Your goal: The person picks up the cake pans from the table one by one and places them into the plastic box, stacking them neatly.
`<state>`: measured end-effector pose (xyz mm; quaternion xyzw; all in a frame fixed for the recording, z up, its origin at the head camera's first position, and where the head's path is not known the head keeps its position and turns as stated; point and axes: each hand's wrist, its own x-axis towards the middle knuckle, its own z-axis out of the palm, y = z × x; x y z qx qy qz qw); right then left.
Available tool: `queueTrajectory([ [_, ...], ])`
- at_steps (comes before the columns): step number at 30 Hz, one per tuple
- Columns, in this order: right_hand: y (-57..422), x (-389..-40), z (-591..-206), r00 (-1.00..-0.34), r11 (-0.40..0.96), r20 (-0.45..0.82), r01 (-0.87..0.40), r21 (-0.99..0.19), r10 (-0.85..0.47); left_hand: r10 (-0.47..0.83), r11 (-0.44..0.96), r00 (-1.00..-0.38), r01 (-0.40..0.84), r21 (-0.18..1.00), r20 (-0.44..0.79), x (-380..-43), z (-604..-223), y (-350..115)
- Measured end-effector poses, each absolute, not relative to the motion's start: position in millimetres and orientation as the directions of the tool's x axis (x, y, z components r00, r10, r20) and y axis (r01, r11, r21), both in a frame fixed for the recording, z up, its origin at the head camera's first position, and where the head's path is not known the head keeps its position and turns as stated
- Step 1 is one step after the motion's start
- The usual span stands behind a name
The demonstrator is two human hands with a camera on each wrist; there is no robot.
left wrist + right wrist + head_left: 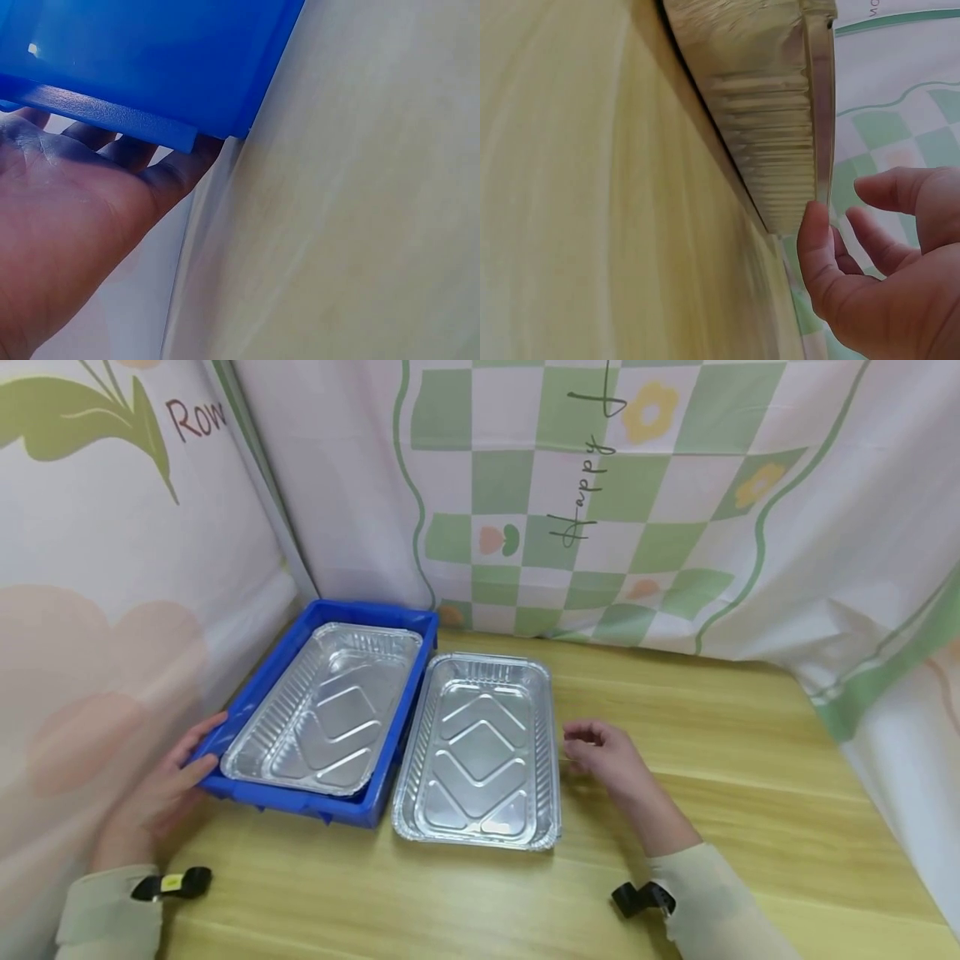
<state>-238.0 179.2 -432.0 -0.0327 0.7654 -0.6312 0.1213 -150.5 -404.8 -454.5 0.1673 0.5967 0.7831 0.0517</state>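
Observation:
At its near left corner, a blue plastic bin (300, 805) is gripped by my left hand (168, 783), thumb at the rim. In the left wrist view, the fingers of that hand (75, 202) reach behind the bin's lip (105, 114). One aluminium foil tray (341, 710) lies inside the bin, slightly askew. A second foil tray (480, 752) sits on the table against the bin's right side. Just right of this tray is my right hand (606, 756), fingers loosely bent and holding nothing. The right wrist view shows its fingertips close to the tray's ribbed side (761, 135); contact cannot be told.
The wooden table (720, 777) extends to the right and toward the front. A white and green checked cloth (570, 518) hangs along the back. Another printed cloth (112, 610) hangs close beside the bin on the left.

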Motion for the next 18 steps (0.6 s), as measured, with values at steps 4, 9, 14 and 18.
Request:
queueTrajectory([
  [4, 181.0, -237.9, -436.0, -0.963, 0.203, -0.14, 0.093, -0.975, -0.231, 0.276, -0.267, -0.942, 0.115, 0.957, 0.191, -150.8, -453.8, -404.6],
  [9, 183.9, -239.3, -442.3, -0.948, 0.218, -0.14, 0.078, -0.973, -0.285, 0.271, -0.261, -0.943, 0.121, 0.958, 0.193, -149.7, -451.5, -402.9],
  [14, 184.7, -239.8, -446.6, -0.937, 0.189, -0.132, 0.073, -0.979, -0.324, 0.262, -0.246, -0.946, 0.123, 0.961, 0.189, -147.8, -449.5, -401.6],
  [18, 185.2, -239.7, -448.5, -0.93, 0.159, -0.108, 0.054, -0.986, -0.352, 0.275, -0.249, -0.944, 0.113, 0.962, 0.182, -147.7, -449.8, -400.8],
])
